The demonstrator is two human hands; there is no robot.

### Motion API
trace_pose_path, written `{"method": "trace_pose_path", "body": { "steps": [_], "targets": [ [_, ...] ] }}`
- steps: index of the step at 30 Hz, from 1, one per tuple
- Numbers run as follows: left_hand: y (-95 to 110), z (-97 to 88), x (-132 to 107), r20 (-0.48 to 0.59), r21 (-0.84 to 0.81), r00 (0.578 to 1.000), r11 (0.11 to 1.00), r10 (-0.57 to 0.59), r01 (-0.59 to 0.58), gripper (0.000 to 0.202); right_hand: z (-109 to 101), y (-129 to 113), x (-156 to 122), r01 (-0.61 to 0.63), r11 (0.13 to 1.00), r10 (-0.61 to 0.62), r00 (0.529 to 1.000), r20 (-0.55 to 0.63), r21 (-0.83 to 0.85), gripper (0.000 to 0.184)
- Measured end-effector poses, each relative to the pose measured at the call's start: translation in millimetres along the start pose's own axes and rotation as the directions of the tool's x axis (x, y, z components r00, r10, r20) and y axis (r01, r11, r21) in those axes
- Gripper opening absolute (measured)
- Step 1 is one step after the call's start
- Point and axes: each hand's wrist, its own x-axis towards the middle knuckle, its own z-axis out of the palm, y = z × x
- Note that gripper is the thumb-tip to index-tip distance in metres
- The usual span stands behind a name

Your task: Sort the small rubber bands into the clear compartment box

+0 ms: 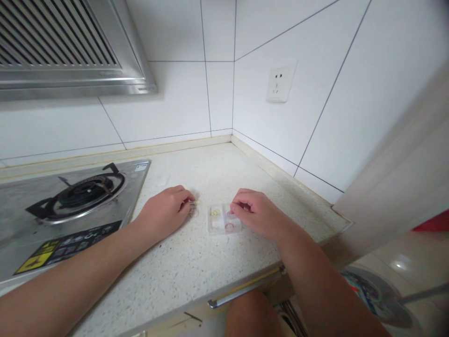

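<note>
A small clear plastic box (216,225) with compartments lies on the speckled white counter. A few yellow bands (215,213) are in its far left compartment, and a red band (229,227) is in the near right one. My right hand (257,211) is over the far right compartment, thumb and forefinger pinched at a bit of red there. To the left of the box, my left hand (167,210) rests on the counter with its fingers curled together. Its fingertips touch a small pile of thin, pale loops (193,210). What either pinch holds is too small to make out.
A gas stove (135,187) with a black burner is at the left, under a metal range hood (136,79). Tiled walls meet behind the counter (196,267), with a socket (281,83) on the right one. A drawer handle (228,299) sits below the front edge.
</note>
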Motion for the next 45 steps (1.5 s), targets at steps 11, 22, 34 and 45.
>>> {"method": "trace_pose_path", "body": {
  "steps": [11,22,34,45],
  "targets": [
    [7,0.0,-3,0.039,0.033,0.999,0.999,0.006,-0.007,0.015,-1,-2,0,-0.002,1.0,0.002,1.0,0.017,-0.005,0.023],
    [8,0.4,-3,0.026,-0.01,1.0,1.0,0.002,-0.002,0.018,-1,-2,0,-0.01,1.0,0.011,1.0,0.023,-0.017,0.023],
    [12,3.8,-7,-0.066,-0.212,0.998,0.977,-0.014,0.0,0.013,0,-3,0,-0.021,1.0,0.022,1.0,0.019,-0.014,0.023],
    [30,7.0,-18,-0.159,-0.379,0.985,0.918,0.061,-0.118,0.013,7,-12,0,0.125,0.99,-0.125,0.992,-0.005,0.064,0.023]
  ]
}}
